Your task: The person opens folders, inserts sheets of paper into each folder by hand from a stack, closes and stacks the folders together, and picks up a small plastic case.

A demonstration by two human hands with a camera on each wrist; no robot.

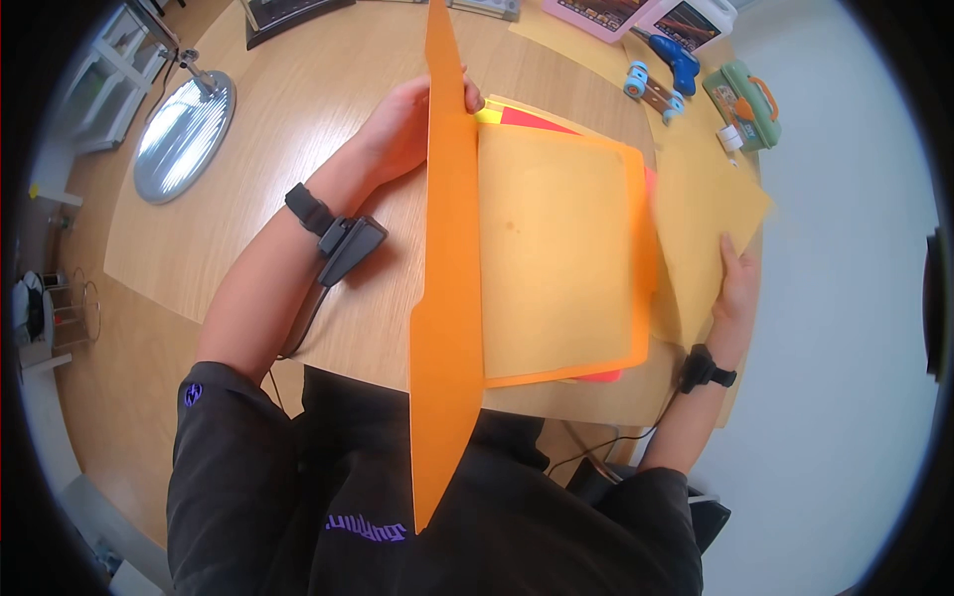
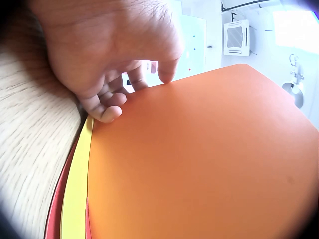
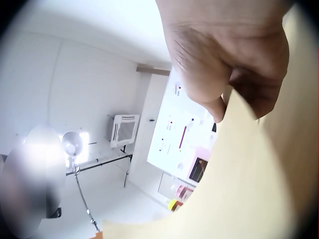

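An orange folder (image 1: 445, 288) lies with its left cover raised nearly upright. My left hand (image 1: 402, 124) holds that cover by its far edge; in the left wrist view the hand (image 2: 112, 55) has its fingers bent over the edge. Inside the folder lies a tan sheet (image 1: 556, 248), with yellow and red folders (image 1: 537, 121) beneath. To the right, my right hand (image 1: 735, 283) pinches another tan sheet (image 1: 701, 219) by its right edge. In the right wrist view the thumb and fingers of the hand (image 3: 229, 59) grip a corner of the sheet (image 3: 234, 174).
A round metal lamp base (image 1: 186, 136) stands at the left of the wooden table (image 1: 288, 109). Far right are a blue toy drill (image 1: 676, 62), a small wheeled toy (image 1: 653, 92), a green case (image 1: 742, 104) and a white cap (image 1: 729, 138). Pink-framed items (image 1: 606, 15) stand behind.
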